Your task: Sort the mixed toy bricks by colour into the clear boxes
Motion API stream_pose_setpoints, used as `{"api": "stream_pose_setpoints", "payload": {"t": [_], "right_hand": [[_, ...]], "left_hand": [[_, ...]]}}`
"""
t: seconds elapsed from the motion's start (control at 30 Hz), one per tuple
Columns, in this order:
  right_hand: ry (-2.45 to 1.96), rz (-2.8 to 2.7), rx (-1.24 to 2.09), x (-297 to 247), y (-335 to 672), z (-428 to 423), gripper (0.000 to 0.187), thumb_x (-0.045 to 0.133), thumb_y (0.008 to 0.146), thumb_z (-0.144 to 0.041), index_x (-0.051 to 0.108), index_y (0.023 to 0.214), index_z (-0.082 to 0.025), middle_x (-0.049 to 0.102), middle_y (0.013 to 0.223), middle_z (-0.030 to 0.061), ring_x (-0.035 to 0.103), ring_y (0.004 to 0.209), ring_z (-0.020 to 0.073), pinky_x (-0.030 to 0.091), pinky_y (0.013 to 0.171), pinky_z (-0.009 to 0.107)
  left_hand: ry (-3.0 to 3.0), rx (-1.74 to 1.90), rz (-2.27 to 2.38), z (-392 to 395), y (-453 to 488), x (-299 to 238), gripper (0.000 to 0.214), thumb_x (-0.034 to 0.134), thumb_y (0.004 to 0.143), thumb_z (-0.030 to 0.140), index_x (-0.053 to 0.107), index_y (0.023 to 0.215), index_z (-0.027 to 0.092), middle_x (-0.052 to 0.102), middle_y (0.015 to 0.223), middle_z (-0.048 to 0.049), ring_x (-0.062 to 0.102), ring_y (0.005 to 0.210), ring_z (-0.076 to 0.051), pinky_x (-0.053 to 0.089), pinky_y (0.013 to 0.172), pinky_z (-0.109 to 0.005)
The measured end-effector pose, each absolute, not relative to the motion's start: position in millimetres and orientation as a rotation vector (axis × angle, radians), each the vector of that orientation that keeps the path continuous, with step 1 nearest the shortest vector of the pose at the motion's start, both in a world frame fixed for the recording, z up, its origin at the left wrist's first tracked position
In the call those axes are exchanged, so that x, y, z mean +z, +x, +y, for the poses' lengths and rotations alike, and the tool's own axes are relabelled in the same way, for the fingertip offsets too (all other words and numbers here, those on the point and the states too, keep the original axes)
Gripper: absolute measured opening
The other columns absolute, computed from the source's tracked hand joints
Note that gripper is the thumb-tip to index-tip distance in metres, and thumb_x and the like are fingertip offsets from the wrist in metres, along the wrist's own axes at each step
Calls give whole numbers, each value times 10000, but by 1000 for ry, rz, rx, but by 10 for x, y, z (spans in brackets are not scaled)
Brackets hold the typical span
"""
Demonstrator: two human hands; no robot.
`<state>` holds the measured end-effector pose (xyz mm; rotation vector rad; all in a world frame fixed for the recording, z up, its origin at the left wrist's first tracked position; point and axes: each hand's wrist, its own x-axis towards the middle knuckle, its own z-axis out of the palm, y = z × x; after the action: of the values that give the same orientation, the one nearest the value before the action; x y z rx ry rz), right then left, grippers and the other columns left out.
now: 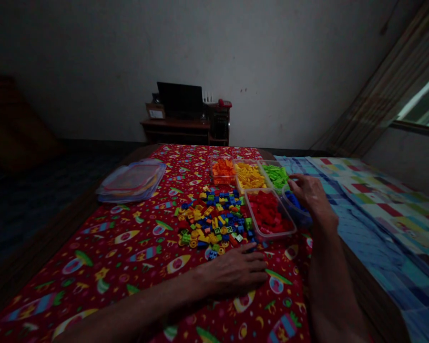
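Observation:
My left hand (238,267) lies flat on the red patterned cloth, fingers stretched out, beside the near edge of a pile of mixed toy building bricks (218,219). Over a round tub of blue bricks (293,200) hangs my right hand (309,193), its fingers bent together; whatever they hold, if anything, is hidden. Left of that tub stands a clear box of red bricks (270,212). Behind it are clear boxes of yellow bricks (250,176), green bricks (275,175) and orange bricks (223,171).
A stack of clear plastic lids (134,180) lies at the table's left side. The red cloth (128,257) covers the table. To the right is a surface with blue checked fabric (375,257). A desk with a monitor (180,100) stands against the far wall.

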<state>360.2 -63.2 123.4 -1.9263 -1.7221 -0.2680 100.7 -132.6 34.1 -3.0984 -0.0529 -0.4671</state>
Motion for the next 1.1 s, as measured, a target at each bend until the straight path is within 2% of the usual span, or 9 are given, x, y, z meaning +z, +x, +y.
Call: {"api": "stream_pose_setpoints", "payload": {"t": [0.3, 0.43, 0.53, 0.6, 0.73, 0.9, 1.1], "right_hand": [[-1910, -1820, -295, 1213, 3400, -596, 297, 453, 886, -302, 678, 1042, -186, 709, 873, 112, 634, 789, 227, 466, 734, 338], [-1790, -2012, -149, 1215, 3177, -596, 291, 487, 856, -193, 651, 1096, -178, 706, 860, 96, 627, 771, 200, 455, 712, 301], [-1605, -2218, -45, 1124, 2980, -604, 361, 513, 828, -116, 595, 1175, -169, 693, 902, 76, 613, 808, 178, 441, 738, 282], [-1496, -2345, -20, 1016, 2837, -614, 351, 517, 839, -115, 584, 1180, -168, 676, 984, 83, 599, 890, 181, 435, 780, 287], [-1494, -2575, -2, 786, 2534, -668, 289, 473, 857, -75, 621, 1094, -149, 659, 1012, 103, 581, 946, 206, 432, 837, 318], [-1567, -2622, -77, 658, 2300, -794, 294, 465, 854, -55, 608, 1100, -129, 634, 1003, 138, 556, 982, 245, 435, 879, 369], [-1383, -2524, 13, 555, 2429, -706, 333, 401, 832, 15, 600, 1041, -152, 618, 959, 94, 554, 900, 194, 460, 843, 337]], "left_hand": [[-2914, -355, -285, -687, 760, 387, 113, 531, 890, 169, 602, 974, 197, 642, 1137, -41, 460, 1246, -209, 237, 1138, -424], [-2895, -400, -516, -475, 610, 476, 142, 538, 895, 254, 605, 1006, 196, 647, 1120, -53, 501, 1197, -216, 267, 1118, -435], [-2892, -424, -633, -332, 472, 535, 211, 508, 899, 200, 598, 1090, 201, 650, 1123, -58, 532, 1152, -205, 334, 1075, -422], [-2891, -444, -699, -254, 373, 552, 223, 489, 898, 181, 615, 1081, 193, 658, 1112, -71, 544, 1135, -212, 362, 1053, -425], [-2948, -607, -804, -153, 175, 537, 239, 480, 912, 238, 635, 1088, 195, 658, 1142, -85, 545, 1150, -222, 361, 1062, -455], [-2982, -902, -910, -130, 17, 541, 256, 449, 917, 250, 667, 1038, 191, 671, 1113, -96, 562, 1136, -214, 456, 994, -423], [-2984, -1056, -914, -259, 104, 543, 222, 472, 914, 221, 678, 990, 186, 670, 1125, -98, 559, 1152, -219, 477, 987, -420]]}}
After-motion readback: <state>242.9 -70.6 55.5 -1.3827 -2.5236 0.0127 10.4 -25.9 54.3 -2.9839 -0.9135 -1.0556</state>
